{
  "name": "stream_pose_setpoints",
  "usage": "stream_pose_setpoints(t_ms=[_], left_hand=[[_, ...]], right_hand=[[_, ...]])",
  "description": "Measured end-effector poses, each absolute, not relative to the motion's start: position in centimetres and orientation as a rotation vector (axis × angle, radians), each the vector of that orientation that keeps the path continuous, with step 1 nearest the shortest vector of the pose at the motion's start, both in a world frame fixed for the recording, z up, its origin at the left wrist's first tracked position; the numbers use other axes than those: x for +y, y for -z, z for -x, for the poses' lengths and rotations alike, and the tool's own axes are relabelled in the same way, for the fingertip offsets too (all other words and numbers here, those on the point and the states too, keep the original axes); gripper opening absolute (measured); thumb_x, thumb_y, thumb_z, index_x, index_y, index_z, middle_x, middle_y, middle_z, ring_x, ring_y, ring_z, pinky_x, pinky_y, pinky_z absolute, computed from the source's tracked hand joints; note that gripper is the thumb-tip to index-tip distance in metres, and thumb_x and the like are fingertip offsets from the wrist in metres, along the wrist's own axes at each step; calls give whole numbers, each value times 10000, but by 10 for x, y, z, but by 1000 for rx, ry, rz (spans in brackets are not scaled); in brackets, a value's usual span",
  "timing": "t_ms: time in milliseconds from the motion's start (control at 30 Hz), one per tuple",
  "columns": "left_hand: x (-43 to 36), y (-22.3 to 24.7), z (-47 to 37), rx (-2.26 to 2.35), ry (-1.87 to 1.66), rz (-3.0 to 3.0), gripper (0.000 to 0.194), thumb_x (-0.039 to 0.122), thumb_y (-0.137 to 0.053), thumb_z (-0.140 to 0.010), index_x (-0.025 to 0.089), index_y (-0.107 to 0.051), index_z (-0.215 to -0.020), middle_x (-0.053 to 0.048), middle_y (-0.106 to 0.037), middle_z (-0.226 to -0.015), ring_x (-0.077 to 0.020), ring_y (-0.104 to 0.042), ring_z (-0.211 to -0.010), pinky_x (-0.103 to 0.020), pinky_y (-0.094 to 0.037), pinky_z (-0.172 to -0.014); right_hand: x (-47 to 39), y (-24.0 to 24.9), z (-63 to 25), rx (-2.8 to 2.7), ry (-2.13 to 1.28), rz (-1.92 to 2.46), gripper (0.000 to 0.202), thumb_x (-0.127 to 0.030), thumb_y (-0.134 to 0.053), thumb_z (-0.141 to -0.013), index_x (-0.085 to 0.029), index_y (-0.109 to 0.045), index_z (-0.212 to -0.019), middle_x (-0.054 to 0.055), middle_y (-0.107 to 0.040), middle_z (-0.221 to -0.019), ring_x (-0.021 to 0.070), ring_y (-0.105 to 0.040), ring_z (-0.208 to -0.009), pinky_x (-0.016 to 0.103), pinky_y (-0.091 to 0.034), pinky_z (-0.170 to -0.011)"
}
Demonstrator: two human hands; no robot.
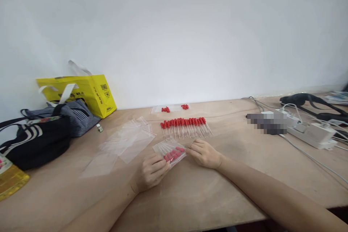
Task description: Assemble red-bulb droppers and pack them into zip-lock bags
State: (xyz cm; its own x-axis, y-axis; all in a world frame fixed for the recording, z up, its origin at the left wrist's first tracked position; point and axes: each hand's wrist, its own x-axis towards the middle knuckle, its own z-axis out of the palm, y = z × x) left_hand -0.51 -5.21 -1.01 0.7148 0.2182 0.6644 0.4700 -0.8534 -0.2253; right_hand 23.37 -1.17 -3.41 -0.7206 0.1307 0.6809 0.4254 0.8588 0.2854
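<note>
Between my hands is a clear zip bag (pixel 172 155) with several red-bulbed glass droppers inside, their bulbs toward me and thin tubes pointing away. My left hand (pixel 153 169) pinches the bag's near left corner, and my right hand (pixel 204 153) grips its right edge. Just beyond the bag lies a row of loose droppers (pixel 186 127), red bulbs on the far side and clear tubes toward me. To the left, overlapping empty zip bags (pixel 119 143) are spread flat on the table.
Filled bags with red bulbs (pixel 165 109) lie at the back near the wall. At left stand a yellow bag (pixel 103 94), a striped bag (pixel 81 116), a black bag (pixel 46 141) and a small bottle (pixel 99 128). Right holds a power strip (pixel 312 134), cables and a black strapped item (pixel 307 101).
</note>
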Motion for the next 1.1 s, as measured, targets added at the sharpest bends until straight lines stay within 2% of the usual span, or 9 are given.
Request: stream_pose_setpoints(t_ms=[100,300,433,633,833,1100], left_hand=[[-53,8,5,-365,945,2448,172,94,-456,-811,212,-551,-894,26,-608,-638,-119,-567,-571,-239,-476,-528],[-52,7,3,-389,973,2435,133,94,-469,-804,166,-556,-873,-9,-634,-713,-128,-588,-653,-255,-506,-605],[-52,5,0,-386,989,2397,130,86,-463,-810,159,-569,-828,-4,-624,-665,-118,-584,-615,-244,-503,-587],[-52,4,-2,-361,1044,2349,112,87,-476,-802,148,-570,-792,-10,-618,-640,-127,-574,-602,-254,-491,-564],[-52,2,-7,-335,1066,2332,129,57,-488,-794,149,-562,-744,18,-594,-571,-103,-540,-530,-235,-469,-531],[-46,9,-5,-313,1011,2364,148,50,-480,-797,136,-570,-717,5,-579,-563,-114,-538,-541,-243,-455,-517]], right_hand=[[-9,36,-236,-2307,540,429,246,-91,-310,-845,-136,-546,-893,49,-561,-678,119,-473,-588,272,-368,-584],[-9,35,-235,-2344,555,409,232,-106,-335,-846,-142,-563,-848,47,-575,-692,116,-475,-618,268,-353,-600],[-10,33,-233,-2339,577,411,199,-123,-372,-841,-134,-569,-861,41,-576,-690,119,-460,-621,272,-331,-593],[-12,31,-233,-2360,605,414,217,-102,-369,-819,-139,-574,-754,25,-551,-620,120,-431,-595,279,-299,-581],[-22,25,-216,-2251,627,423,138,-169,-440,-830,-174,-578,-827,11,-603,-705,118,-459,-663,284,-299,-611],[-26,24,-188,-2208,735,247,191,-112,-428,-821,-147,-564,-692,-4,-564,-614,107,-470,-641,274,-288,-568]])
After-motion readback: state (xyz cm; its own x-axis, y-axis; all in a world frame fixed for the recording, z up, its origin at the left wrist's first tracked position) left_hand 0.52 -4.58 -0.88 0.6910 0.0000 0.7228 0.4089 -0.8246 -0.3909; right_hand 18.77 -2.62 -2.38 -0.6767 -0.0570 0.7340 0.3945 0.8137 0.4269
